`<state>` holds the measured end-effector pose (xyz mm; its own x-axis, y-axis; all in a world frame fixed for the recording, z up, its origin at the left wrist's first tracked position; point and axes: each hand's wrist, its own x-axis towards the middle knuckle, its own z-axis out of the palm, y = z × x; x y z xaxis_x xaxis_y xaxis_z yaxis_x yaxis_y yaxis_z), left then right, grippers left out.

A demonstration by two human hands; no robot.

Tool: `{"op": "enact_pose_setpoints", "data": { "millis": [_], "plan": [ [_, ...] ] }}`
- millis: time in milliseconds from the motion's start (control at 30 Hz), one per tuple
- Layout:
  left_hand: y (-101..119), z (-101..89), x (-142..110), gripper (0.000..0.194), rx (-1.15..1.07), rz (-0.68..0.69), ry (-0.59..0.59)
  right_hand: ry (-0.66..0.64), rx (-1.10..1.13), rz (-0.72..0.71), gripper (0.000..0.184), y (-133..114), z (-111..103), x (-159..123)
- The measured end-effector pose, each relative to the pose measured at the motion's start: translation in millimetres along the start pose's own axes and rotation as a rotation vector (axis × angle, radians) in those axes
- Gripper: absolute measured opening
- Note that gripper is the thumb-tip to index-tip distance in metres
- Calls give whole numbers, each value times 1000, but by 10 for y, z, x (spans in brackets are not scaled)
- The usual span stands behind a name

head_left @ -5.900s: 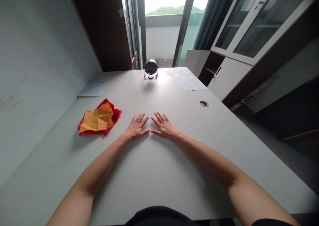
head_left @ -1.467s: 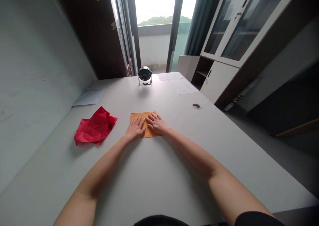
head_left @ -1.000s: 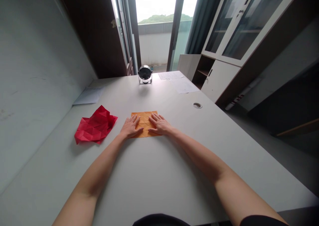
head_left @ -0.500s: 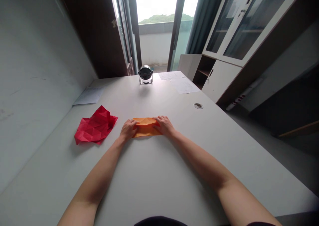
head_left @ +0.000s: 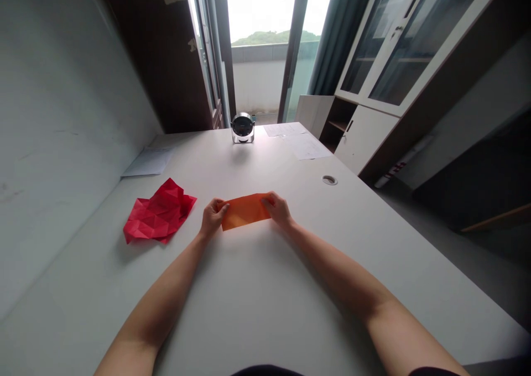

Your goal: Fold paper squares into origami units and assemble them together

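Observation:
Between my two hands is a sheet of orange paper [head_left: 245, 211], folded into a wide strip and tilted up off the tabletop. My left hand [head_left: 213, 215] pinches its left end, thumb on the near face. At the other end, my right hand [head_left: 277, 207] grips the upper right corner between thumb and fingers. The paper's far side is hidden from me. To the left of my left hand lies a creased piece of red paper [head_left: 158, 213], spread unevenly and touched by neither hand.
The white table [head_left: 257, 287] meets a wall on the left. Toward its far edge stand a small round device on a metal stand [head_left: 243, 127] and white papers [head_left: 307, 144]. Another paper [head_left: 148, 161] lies by the wall. A cable hole [head_left: 329, 180] sits at right.
The orange paper has been raised and tilted from the table, its upper fold no longer showing. My hands now pinch its ends instead of pressing on it. The red paper stays put.

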<state>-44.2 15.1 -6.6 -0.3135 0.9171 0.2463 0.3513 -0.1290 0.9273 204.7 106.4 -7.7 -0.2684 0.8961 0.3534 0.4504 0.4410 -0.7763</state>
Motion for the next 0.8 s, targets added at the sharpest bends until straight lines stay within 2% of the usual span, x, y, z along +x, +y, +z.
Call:
{"op": "enact_pose_setpoints", "data": {
  "millis": [100, 233, 300, 400, 500, 567, 700, 800],
  "plan": [
    [-15, -8, 14, 36, 127, -11, 7, -25, -133, 6, 31, 23, 11, 2],
    [94, -35, -18, 34, 531, 197, 45, 6, -262, 48, 30, 55, 1, 23],
    [160, -14, -51, 34, 680, 298, -14, -4, -305, 76, 39, 55, -18, 31],
    [199, 62, -98, 32, 790, 389, -227, -41, -339, 72, 51, 17, -55, 27],
    [155, 136, -120, 37, 820, 456, -472, -2, -434, -44, 55, -63, -93, 9],
    [112, 154, -121, 44, 830, 459, -556, 5, -520, -152, 51, -119, -107, -6],
    [67, 117, -104, 52, 847, 438, -591, -158, -619, -356, 39, -168, -76, -47],
    [61, 71, -87, 55, 861, 403, -562, -318, -624, -388, 38, -142, -20, -78]
  ]
}}
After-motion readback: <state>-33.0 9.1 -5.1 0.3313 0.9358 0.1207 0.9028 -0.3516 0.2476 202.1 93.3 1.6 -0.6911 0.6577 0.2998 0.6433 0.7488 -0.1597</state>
